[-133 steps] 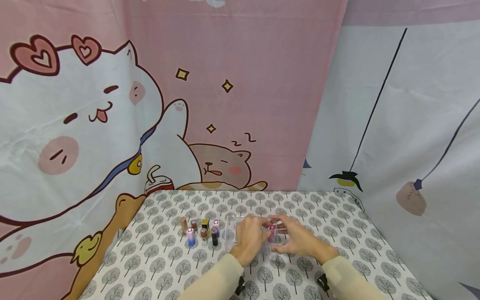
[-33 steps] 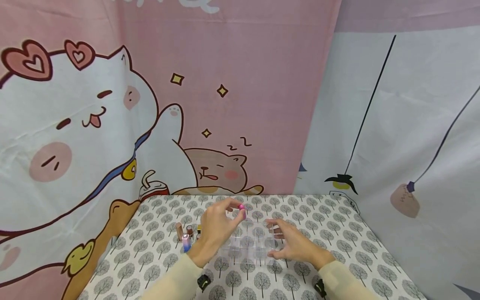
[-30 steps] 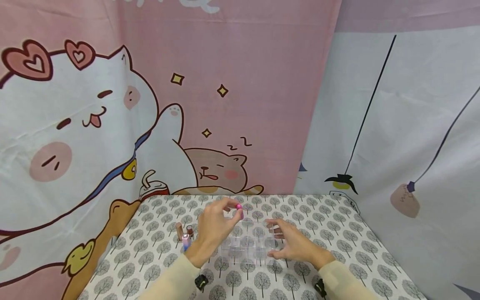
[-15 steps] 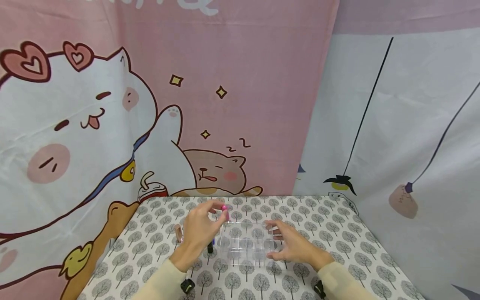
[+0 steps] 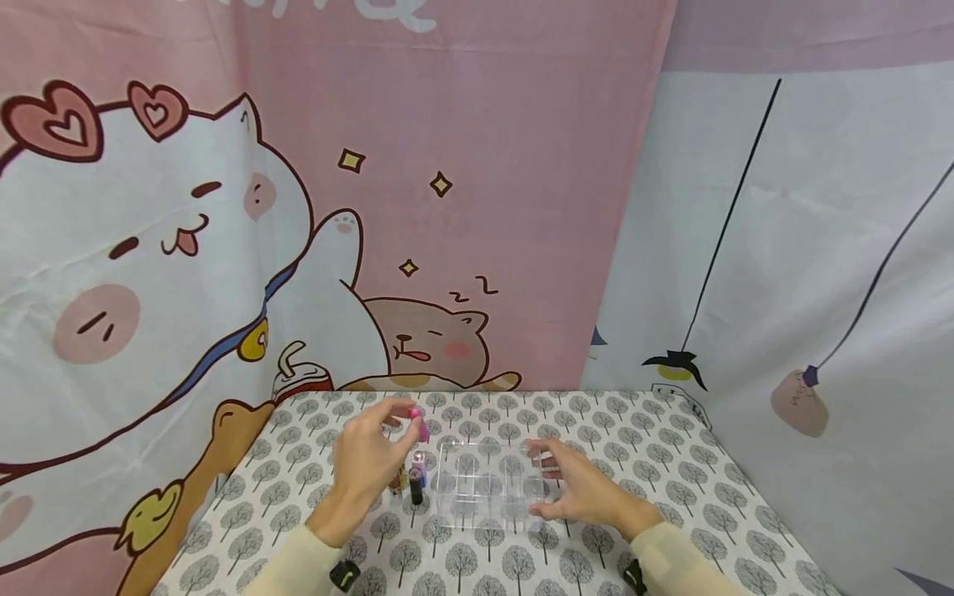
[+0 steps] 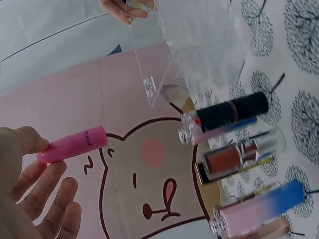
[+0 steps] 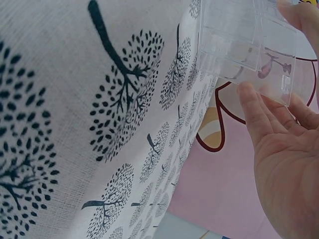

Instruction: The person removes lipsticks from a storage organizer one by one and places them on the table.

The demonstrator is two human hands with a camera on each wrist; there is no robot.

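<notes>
My left hand (image 5: 365, 455) pinches a bright pink lipstick tube (image 6: 75, 144) between thumb and fingers, raised above the table left of the box. Dark lettering shows near one end of the tube. A clear plastic divided organizer box (image 5: 484, 487) rests on the cloth, and no lipstick shows inside it. My right hand (image 5: 577, 484) holds the box's right side, thumb at the front and fingers toward the back. Below the left hand stand a black lipstick (image 6: 232, 114), a clear-capped brown-red lip tube (image 6: 232, 162) and a pink-to-blue tube (image 6: 259, 209); the hand partly hides this group in the head view.
A white tablecloth with grey trees (image 5: 686, 505) covers the table. Behind it hangs a pink cartoon curtain (image 5: 522, 207), with a pale one (image 5: 842, 248) at the right. A tan tube (image 6: 264, 230) lies at the edge of the left wrist view.
Both hands were at the box's right end with the pink lipstick. My left hand has since lifted it and carried it left, past the box. My right hand stays at the box's right side.
</notes>
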